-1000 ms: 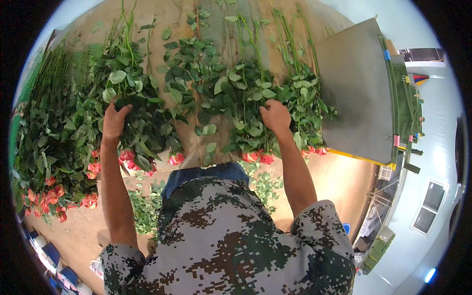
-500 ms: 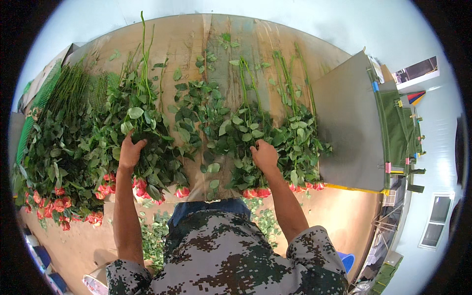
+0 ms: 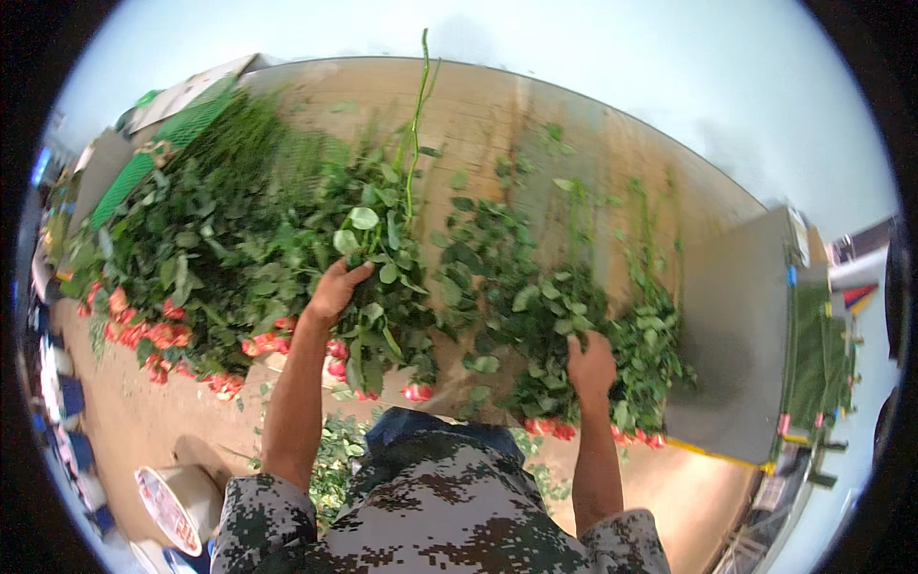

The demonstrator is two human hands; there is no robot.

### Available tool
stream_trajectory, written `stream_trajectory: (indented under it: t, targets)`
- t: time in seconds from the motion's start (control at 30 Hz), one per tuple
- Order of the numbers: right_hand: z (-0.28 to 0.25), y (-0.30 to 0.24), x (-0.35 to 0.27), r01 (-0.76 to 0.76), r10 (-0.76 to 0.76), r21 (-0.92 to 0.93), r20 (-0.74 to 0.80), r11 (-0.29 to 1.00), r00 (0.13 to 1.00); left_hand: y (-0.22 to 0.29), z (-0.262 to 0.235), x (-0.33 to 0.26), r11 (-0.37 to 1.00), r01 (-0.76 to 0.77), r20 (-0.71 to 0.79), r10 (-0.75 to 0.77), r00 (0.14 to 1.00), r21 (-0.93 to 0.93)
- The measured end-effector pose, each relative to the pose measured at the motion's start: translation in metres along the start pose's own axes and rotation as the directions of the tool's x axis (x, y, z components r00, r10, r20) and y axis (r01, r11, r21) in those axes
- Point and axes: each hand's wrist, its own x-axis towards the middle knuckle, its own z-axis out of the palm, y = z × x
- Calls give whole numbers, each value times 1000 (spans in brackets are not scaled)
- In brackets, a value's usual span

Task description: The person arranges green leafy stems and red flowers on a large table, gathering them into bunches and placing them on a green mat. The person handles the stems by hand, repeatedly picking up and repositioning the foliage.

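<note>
Both hands down in rose bunches on the wooden table [image 3: 497,124].
Left hand [image 3: 335,292] fingers curled into left rose pile [image 3: 239,249]; right hand [image 3: 591,365] clutching stems of right rose pile [image 3: 564,316]. Two piles, one white bucket [image 3: 177,502].

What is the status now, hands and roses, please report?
Left hand flat on the left rose bunch, fingers spread. Right hand down in the right rose bunch, grip hidden by leaves. Loose leaves on wooden table.

Rose stems [image 3: 287,258] lie across the worktop [image 3: 497,124] before me, blooms toward me; my left hand [image 3: 335,290] rests on the left heap, my right hand [image 3: 591,365] on the right heap [image 3: 564,325]; a board [image 3: 732,335] lies further right; a bucket [image 3: 177,497] stands on the floor at my left.
</note>
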Motion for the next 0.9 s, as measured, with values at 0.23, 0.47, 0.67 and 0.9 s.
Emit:
stream_trajectory:
  t: [0.23, 0.47, 0.67, 0.9]
  targets:
    - [15, -92, -14, 107, -221, 614, 112, 782, 969, 9, -14, -8, 995, 73, -15, -74, 997, -70]
    - [112, -213, -13, 63, -527, 855, 257, 514, 810, 17, -25, -14, 993, 93, 27, -91, 995, -78]
    - [165, -258, -6, -45, -500, 924, 245, 379, 831, 31, -24, -23, 999, -31, 50, 32, 998, -12]
    - [86, -240, 2, -170, -402, 919, 315, 357, 860, 43, -35, -36, 997, -80, -186, 78, 979, 1]
